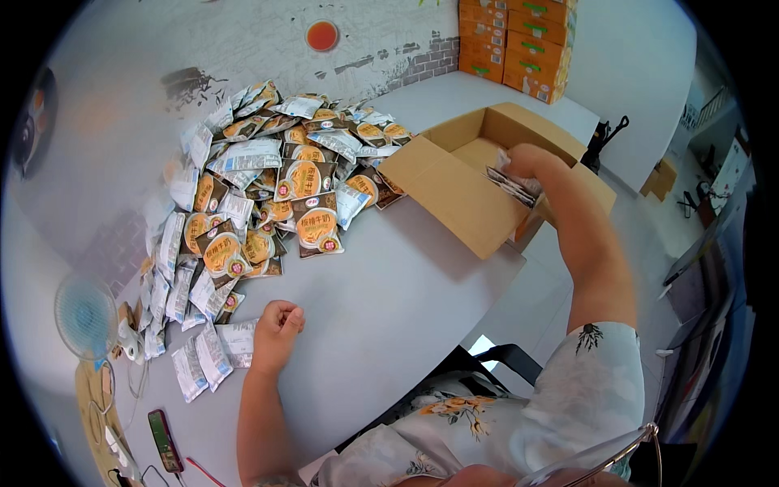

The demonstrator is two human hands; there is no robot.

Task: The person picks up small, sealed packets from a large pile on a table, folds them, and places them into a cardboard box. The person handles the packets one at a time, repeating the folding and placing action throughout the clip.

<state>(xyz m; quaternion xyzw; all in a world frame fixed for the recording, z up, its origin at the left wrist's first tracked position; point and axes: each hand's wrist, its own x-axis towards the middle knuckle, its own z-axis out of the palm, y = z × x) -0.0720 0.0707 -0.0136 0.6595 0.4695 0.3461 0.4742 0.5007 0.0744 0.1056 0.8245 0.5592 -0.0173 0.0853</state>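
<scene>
My left hand (277, 335) rests on the grey table (377, 304) with its fingers curled in and nothing visible in them. Beside it lie several flat packets, white back up (213, 356). My right hand (526, 163) reaches into an open cardboard box (444, 189) at the table's right end. A pale packet (503, 159) shows at its fingers, slightly blurred. Just below that hand, several packets (512, 185) stand in a row inside the box, partly hidden by the hand. A large heap of brown-and-orange printed packets (304, 176) covers the table's far left.
Stacked orange cartons (535, 49) stand against the wall at the back. A small fan (86, 316), cables and a phone (164, 439) are at the left edge. The box's flap (453, 204) overhangs the tabletop. A black chair armrest (508, 359) is near my body.
</scene>
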